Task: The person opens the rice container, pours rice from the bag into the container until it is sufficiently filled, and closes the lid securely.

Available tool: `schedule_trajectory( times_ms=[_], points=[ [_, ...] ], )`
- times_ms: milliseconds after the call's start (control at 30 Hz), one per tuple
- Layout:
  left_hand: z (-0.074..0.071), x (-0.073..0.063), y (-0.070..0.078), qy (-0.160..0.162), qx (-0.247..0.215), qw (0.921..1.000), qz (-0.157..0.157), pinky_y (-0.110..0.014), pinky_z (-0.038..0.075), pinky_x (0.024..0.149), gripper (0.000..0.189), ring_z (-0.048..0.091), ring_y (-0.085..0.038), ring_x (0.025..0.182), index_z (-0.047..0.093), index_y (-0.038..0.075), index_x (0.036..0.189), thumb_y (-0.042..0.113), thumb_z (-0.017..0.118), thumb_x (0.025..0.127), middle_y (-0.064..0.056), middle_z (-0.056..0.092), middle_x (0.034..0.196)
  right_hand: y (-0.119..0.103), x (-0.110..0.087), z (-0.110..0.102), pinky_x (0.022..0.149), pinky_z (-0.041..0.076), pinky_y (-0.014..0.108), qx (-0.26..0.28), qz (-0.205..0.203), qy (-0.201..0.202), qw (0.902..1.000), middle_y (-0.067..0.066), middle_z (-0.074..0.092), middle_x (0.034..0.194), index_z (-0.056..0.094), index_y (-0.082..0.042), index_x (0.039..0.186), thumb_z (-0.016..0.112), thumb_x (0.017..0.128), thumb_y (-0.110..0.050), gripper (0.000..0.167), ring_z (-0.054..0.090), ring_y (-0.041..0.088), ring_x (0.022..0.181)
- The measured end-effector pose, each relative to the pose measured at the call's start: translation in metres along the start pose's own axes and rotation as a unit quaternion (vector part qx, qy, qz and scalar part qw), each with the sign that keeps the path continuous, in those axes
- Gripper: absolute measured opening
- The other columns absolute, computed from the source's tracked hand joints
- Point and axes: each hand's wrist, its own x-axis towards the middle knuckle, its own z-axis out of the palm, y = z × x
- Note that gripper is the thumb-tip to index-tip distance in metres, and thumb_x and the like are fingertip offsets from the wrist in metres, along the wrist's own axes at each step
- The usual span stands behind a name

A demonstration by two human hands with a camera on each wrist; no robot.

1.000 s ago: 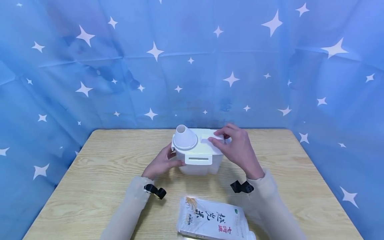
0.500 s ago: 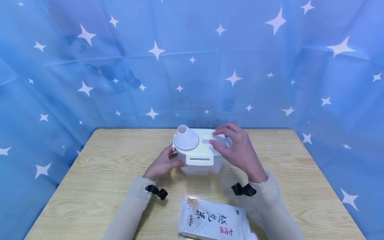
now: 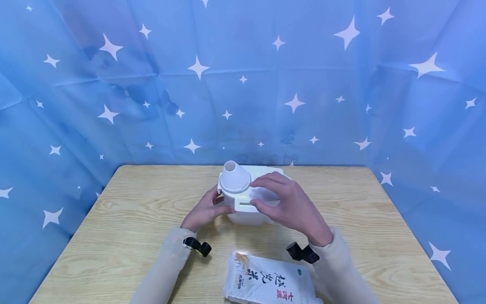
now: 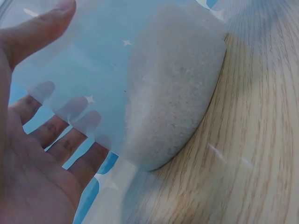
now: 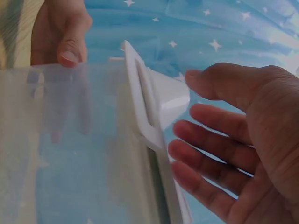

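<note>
A translucent storage container [image 3: 244,218] stands near the table's back edge. Pale grains [image 4: 173,88] lie in its lower part in the left wrist view. On its white lid [image 3: 262,170], a white cone-shaped piece [image 3: 235,179] with an open top sits at the left. My left hand [image 3: 206,210] holds the container's left side, thumb at the front and fingers on the far side. Over the lid's right part is my right hand [image 3: 290,202], fingers bent and apart, beside the cone. In the right wrist view its fingers [image 5: 215,135] hold nothing; whether they touch the cone I cannot tell.
A white printed rice bag [image 3: 271,278] lies at the front of the wooden table [image 3: 125,228], between the forearms. A blue curtain with white stars [image 3: 212,97] hangs behind and at both sides. Black cameras [image 3: 303,252] are strapped to both wrists.
My right hand has moved left from the raised piece at the lid's right end toward the cone, its fingers spreading apart. My left hand keeps its place on the container.
</note>
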Motion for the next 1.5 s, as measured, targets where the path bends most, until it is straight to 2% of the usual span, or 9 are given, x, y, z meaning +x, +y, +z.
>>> schedule_trajectory(
  times_ms=[200, 367, 500, 867, 1167, 1400, 1500],
  points=[
    [0.0, 0.0, -0.002, -0.004, 0.002, 1.0, 0.001, -0.053, 0.033, 0.125, 0.084, 0.042, -0.028, 0.149, 0.042, 0.035, 0.153, 0.022, 0.086, 0.083, 0.005, 0.049, 0.154, 0.0, -0.001, 0.008, 0.083, 0.061, 0.033, -0.05, -0.017, -0.025, 0.9983, -0.004, 0.072, 0.112, 0.077, -0.014, 0.112, 0.087, 0.082, -0.022, 0.033, 0.066, 0.013, 0.105],
    [0.0, 0.001, -0.003, -0.001, -0.002, 1.0, -0.008, -0.053, 0.033, 0.125, 0.084, 0.041, -0.026, 0.149, 0.041, 0.04, 0.152, 0.022, 0.085, 0.083, 0.009, 0.048, 0.154, -0.001, 0.0, 0.008, 0.082, 0.06, 0.032, -0.047, -0.013, -0.04, 0.998, -0.004, 0.07, 0.112, 0.077, -0.013, 0.111, 0.088, 0.082, -0.02, 0.032, 0.062, 0.012, 0.104],
    [-0.001, 0.001, -0.002, -0.004, 0.001, 1.0, -0.008, -0.054, 0.033, 0.126, 0.083, 0.04, -0.027, 0.15, 0.041, 0.04, 0.152, 0.023, 0.085, 0.084, 0.008, 0.047, 0.155, -0.001, 0.0, 0.009, 0.083, 0.059, 0.033, -0.047, -0.005, -0.049, 0.9977, -0.004, 0.07, 0.113, 0.077, -0.013, 0.109, 0.088, 0.081, -0.018, 0.03, 0.06, 0.013, 0.104],
    [0.001, 0.002, 0.0, -0.008, -0.011, 0.9999, 0.001, -0.058, 0.034, 0.124, 0.083, 0.039, -0.031, 0.15, 0.04, 0.038, 0.153, 0.019, 0.084, 0.085, 0.007, 0.047, 0.156, 0.007, 0.001, 0.015, 0.076, 0.056, 0.029, -0.034, -0.013, -0.014, 0.9992, -0.009, 0.071, 0.102, 0.077, -0.016, 0.096, 0.089, 0.078, -0.015, 0.022, 0.057, 0.009, 0.093],
    [-0.002, 0.0, -0.002, -0.001, -0.018, 0.9998, 0.002, -0.057, 0.032, 0.125, 0.081, 0.042, -0.028, 0.148, 0.042, 0.04, 0.151, 0.021, 0.084, 0.085, 0.008, 0.049, 0.153, 0.007, 0.004, 0.023, 0.068, 0.054, 0.026, -0.051, -0.037, 0.016, 0.9979, -0.01, 0.07, 0.095, 0.076, -0.017, 0.089, 0.084, 0.077, -0.014, 0.015, 0.057, 0.009, 0.085],
    [0.0, 0.0, -0.002, -0.009, -0.026, 0.9994, 0.02, -0.055, 0.032, 0.125, 0.078, 0.046, -0.03, 0.146, 0.045, 0.033, 0.15, 0.018, 0.084, 0.085, 0.003, 0.052, 0.151, 0.008, 0.003, 0.023, 0.065, 0.052, 0.027, -0.057, -0.034, 0.023, 0.9975, -0.01, 0.067, 0.092, 0.074, -0.019, 0.087, 0.083, 0.076, -0.014, 0.015, 0.056, 0.01, 0.08],
    [0.001, 0.001, -0.003, -0.007, -0.028, 0.9995, 0.015, -0.055, 0.032, 0.125, 0.077, 0.046, -0.029, 0.145, 0.045, 0.035, 0.15, 0.018, 0.084, 0.085, 0.004, 0.052, 0.151, 0.009, 0.002, 0.024, 0.066, 0.052, 0.027, -0.055, -0.03, 0.021, 0.9978, -0.01, 0.067, 0.092, 0.074, -0.019, 0.086, 0.083, 0.076, -0.014, 0.015, 0.057, 0.01, 0.081]
  ],
)
